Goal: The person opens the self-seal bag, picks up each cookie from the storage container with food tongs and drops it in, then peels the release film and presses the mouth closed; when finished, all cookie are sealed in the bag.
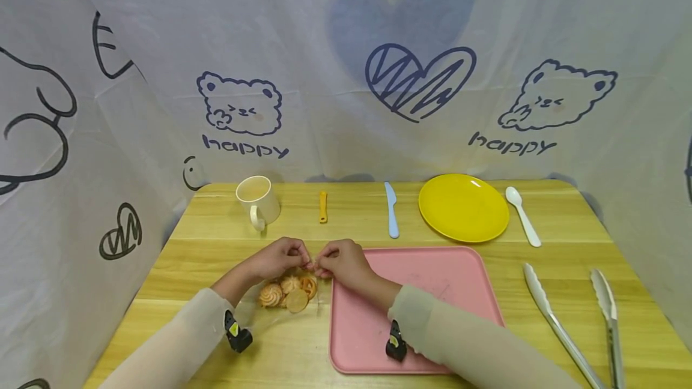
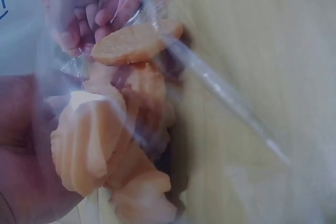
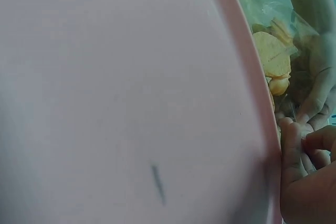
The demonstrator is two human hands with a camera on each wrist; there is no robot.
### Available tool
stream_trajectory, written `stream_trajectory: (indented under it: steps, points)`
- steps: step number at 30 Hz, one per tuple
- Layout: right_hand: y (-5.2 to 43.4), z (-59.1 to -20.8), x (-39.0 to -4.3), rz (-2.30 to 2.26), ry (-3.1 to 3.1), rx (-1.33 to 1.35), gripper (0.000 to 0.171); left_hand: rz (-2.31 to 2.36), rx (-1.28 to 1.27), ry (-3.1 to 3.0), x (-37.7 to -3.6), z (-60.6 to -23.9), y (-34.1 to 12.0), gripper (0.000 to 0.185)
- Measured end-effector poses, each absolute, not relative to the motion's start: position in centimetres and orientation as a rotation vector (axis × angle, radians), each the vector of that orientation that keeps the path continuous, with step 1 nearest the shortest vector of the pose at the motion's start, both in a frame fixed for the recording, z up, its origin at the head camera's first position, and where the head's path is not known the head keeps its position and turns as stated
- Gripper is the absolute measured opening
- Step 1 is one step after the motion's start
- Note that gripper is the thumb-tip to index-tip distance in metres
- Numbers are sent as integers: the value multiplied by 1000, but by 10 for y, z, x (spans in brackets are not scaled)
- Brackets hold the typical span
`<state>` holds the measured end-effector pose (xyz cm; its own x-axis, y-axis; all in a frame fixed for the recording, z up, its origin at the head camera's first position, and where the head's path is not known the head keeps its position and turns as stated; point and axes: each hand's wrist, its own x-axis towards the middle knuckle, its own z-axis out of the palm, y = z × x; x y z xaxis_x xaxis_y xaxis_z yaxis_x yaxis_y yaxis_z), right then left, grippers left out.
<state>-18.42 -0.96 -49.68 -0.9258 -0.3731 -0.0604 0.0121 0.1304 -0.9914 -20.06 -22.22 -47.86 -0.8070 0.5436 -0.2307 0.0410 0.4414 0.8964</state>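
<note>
A clear plastic bag (image 2: 220, 90) lies on the wooden table left of the pink tray. Inside it are several cookies (image 1: 289, 293): swirled ones, a pretzel-shaped one and a flat round one (image 3: 273, 56). My left hand (image 1: 279, 258) pinches the bag at its far end, thumb against fingers. Close beside it, my right hand (image 1: 345, 263) pinches the same end, its wrist passing over the tray's far left corner. The fingertips of both hands nearly meet. In the left wrist view the cookies fill the foreground and the plastic blurs the fingers behind.
The pink tray (image 1: 421, 281) sits to the right. Along the back stand a cream mug (image 1: 265, 203), a small yellow bar (image 1: 322, 208), a light blue knife (image 1: 391, 212), a yellow plate (image 1: 464, 209) and a white spoon (image 1: 523, 216). Metal tongs (image 1: 613, 329) lie at the right.
</note>
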Motion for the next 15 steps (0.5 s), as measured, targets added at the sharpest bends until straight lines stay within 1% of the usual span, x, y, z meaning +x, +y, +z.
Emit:
stream_trajectory:
  steps: [9, 15]
  points:
    - [-1, -493, -177, -1892, 1990, -316, 13, 1371, 513, 2238, -198, -484, -219, 15]
    - [9, -489, -167, -1789, 2106, -382, 15, 1349, 571, 2352, -193, -490, -214, 16]
